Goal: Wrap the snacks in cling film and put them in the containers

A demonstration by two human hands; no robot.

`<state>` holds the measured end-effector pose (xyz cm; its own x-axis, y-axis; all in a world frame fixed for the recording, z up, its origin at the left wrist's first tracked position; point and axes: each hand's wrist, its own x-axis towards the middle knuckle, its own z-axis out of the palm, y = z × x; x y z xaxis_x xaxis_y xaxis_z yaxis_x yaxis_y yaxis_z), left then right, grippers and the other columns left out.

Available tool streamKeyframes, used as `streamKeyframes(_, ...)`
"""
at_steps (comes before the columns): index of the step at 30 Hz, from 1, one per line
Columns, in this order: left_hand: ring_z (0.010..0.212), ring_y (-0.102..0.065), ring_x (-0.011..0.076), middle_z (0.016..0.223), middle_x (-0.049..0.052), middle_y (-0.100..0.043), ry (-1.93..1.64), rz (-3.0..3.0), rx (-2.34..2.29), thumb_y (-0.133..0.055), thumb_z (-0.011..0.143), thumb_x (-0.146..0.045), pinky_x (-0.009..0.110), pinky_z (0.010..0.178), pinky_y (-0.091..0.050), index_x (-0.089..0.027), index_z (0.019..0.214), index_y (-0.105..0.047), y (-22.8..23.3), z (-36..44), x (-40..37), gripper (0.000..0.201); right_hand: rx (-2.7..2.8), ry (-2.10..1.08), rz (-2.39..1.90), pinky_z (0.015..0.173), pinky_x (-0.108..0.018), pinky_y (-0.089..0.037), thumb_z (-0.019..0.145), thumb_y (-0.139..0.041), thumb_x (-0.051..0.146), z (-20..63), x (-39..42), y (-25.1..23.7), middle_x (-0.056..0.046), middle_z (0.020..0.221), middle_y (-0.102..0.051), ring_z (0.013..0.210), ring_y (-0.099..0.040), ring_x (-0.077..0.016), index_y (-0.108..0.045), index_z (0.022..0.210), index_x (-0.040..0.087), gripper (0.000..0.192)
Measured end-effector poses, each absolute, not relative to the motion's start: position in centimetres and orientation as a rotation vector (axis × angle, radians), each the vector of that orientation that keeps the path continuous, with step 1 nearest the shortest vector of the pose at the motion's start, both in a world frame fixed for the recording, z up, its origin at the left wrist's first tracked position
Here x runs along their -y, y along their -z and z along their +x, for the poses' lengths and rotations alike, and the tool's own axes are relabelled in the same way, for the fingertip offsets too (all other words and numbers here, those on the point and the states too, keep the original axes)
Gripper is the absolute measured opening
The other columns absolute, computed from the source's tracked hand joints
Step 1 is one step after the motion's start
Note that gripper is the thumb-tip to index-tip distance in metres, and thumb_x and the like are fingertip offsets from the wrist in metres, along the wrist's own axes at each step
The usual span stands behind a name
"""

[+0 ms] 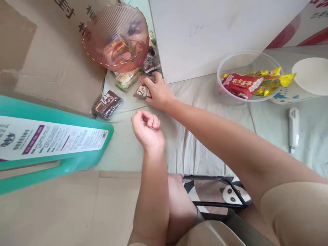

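Observation:
My right hand (pixel 161 91) reaches to the back of the cloth-covered surface, its thumb and fingers closed on a small pinkish-brown snack packet (pixel 142 91). My left hand (pixel 150 131) is just in front of it, palm turned up and fingers curled in, with nothing seen in it. Left of the hands lies a dark brown wrapped snack (pixel 107 104). A clear-wrapped snack with green edges (pixel 126 80) sits just behind the held packet. Beyond it stands a pink ribbed bowl (pixel 96 54) with snack packets visible in or through it.
On the right, a clear plastic tub (pixel 223 91) holds red and yellow packets, next to a white paper cup (pixel 311 77) and a white-handled tool (pixel 293 128). A cardboard box (pixel 58 68) and a green jug (pixel 99 150) flank the left. A white box (pixel 205 37) stands behind.

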<state>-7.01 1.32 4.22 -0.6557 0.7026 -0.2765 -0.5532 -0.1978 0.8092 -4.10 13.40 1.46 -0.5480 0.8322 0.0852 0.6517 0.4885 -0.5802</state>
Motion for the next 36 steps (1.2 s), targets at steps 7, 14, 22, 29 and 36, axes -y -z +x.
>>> streamKeyframes(7, 0.043, -0.028, 0.0069, 0.050, -0.007, -0.028, -1.972, 0.353, -1.265, -0.058, 0.087, -0.036, 0.022, 0.046, -0.024, -0.020, 0.059, -0.041, -4.0, -4.8, -1.2, 0.036, 1.652, -1.382, -1.080, 0.095, -0.044, -0.057, 0.079, -0.067, 0.037, 10.3, -5.3, -2.4, -0.011, 0.128, -0.072, 0.113, -0.068, -0.0281, -0.062, 0.122, 0.022, 0.046)
streamKeyframes(14, 0.091, -0.072, 0.0201, 0.099, 0.005, -0.076, -1.003, 0.816, -0.849, -0.093, 0.058, -0.060, 0.029, 0.075, -0.056, -0.021, 0.099, -0.071, -1.6, 5.1, -0.5, 0.061, 0.795, -1.778, -0.998, 0.066, -0.039, -0.057, 0.081, -0.055, 0.072, 21.3, 1.4, -2.3, -0.008, 0.091, -0.076, 0.068, -0.072, -0.0248, -0.064, 0.102, 0.025, 0.052)
streamKeyframes(22, 0.087, -0.070, 0.0139, 0.094, 0.000, -0.074, -1.125, 0.944, -1.016, -0.100, 0.054, -0.039, 0.027, 0.086, -0.055, -0.021, 0.099, -0.071, -0.1, 7.6, -1.8, 0.056, 1.274, -0.759, -1.645, 0.073, -0.039, -0.052, 0.082, -0.068, 0.036, 30.0, 1.0, -0.8, -0.003, 0.086, -0.067, 0.067, -0.061, -0.0184, -0.066, 0.099, 0.024, 0.021)
streamKeyframes(29, 0.077, -0.068, 0.0128, 0.089, 0.001, -0.072, -1.131, 0.964, -1.049, -0.100, 0.053, -0.049, 0.023, 0.070, -0.056, -0.021, 0.097, -0.070, -0.3, 8.0, -2.4, 0.060, 1.362, -0.450, -1.942, 0.076, -0.045, -0.051, 0.070, -0.077, 0.021, 36.0, -1.3, 1.7, -0.003, 0.073, -0.062, 0.073, -0.058, -0.0249, -0.066, 0.088, 0.026, 0.022)
streamKeyframes(36, 0.057, -0.061, 0.0135, 0.077, -0.001, -0.066, -0.978, 0.796, -1.123, -0.098, 0.056, -0.054, 0.023, 0.044, -0.047, -0.022, 0.098, -0.069, -0.9, 8.3, -2.3, 0.061, 1.164, -1.023, -1.757, 0.044, -0.030, -0.033, 0.070, -0.071, 0.018, 33.9, -0.3, -1.0, 0.005, 0.053, -0.046, 0.046, -0.041, -0.0126, -0.053, 0.063, 0.026, 0.020)
